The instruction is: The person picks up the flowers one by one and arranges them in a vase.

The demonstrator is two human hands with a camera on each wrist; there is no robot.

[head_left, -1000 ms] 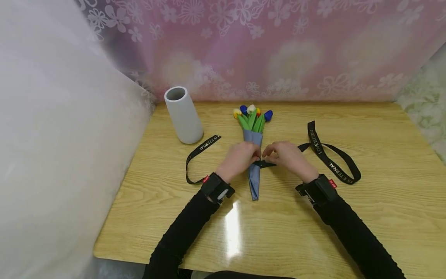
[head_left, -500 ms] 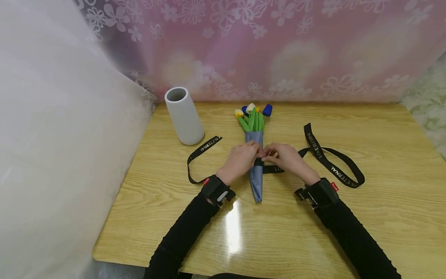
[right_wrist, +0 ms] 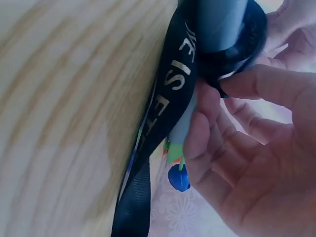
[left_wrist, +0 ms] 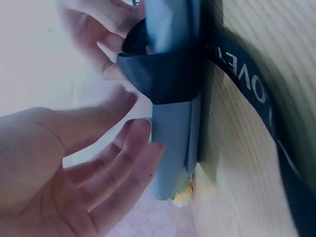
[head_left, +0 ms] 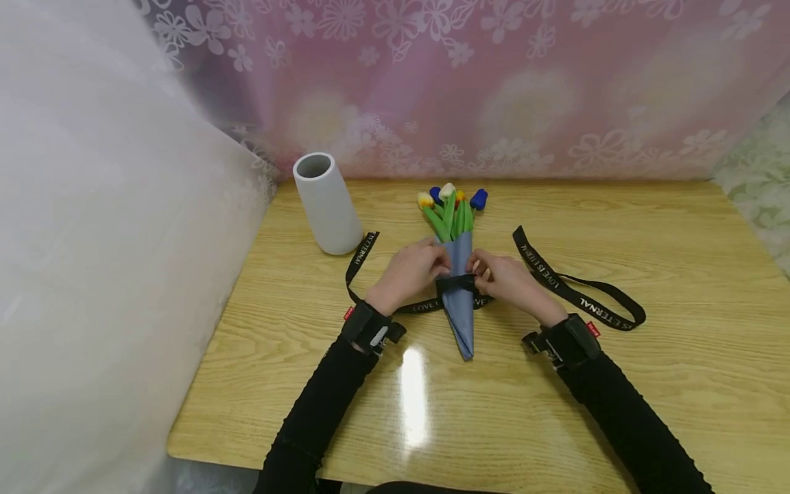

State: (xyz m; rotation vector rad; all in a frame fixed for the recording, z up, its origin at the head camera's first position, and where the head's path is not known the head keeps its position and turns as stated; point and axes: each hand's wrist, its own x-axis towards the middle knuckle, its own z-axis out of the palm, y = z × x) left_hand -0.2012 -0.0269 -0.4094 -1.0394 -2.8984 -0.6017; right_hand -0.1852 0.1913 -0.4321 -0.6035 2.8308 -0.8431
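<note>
A slim bouquet of tulips with white, yellow, orange and blue heads (head_left: 449, 209), rolled in a blue-grey cone of smooth sheet wrapping (head_left: 458, 312), lies mid-table on the pale wood-grain tabletop (head_left: 234, 384), flowers pointing far and tapered tip near. A flat black fabric ribbon with pale "LOVE IS ETERNAL" lettering (head_left: 455, 283) is passed around the wrapping at its middle; in the left wrist view the band bulges off the upper side, so it sits slack there. One tail trails left until its end lies just beside the tall white tapered vase (head_left: 329, 209); the other curls in a loop on the right. The right hand (head_left: 503, 276) pinches the band between thumb and fingertips at the cone's right edge. The left hand (head_left: 412, 269) is released, thumb and fingers parted beside the wrapping on its left; whether a fingertip touches it, I cannot tell. The bouquet should be light and rather soft, the wrapping likely to crease or slide under a hard squeeze, so it is best steadied with light pressure around the banded middle, away from the petals. The ribbon looks limp, thin and perhaps slippery, better taken flat between thumb and forefinger close to the cone than by its far ends.
</note>
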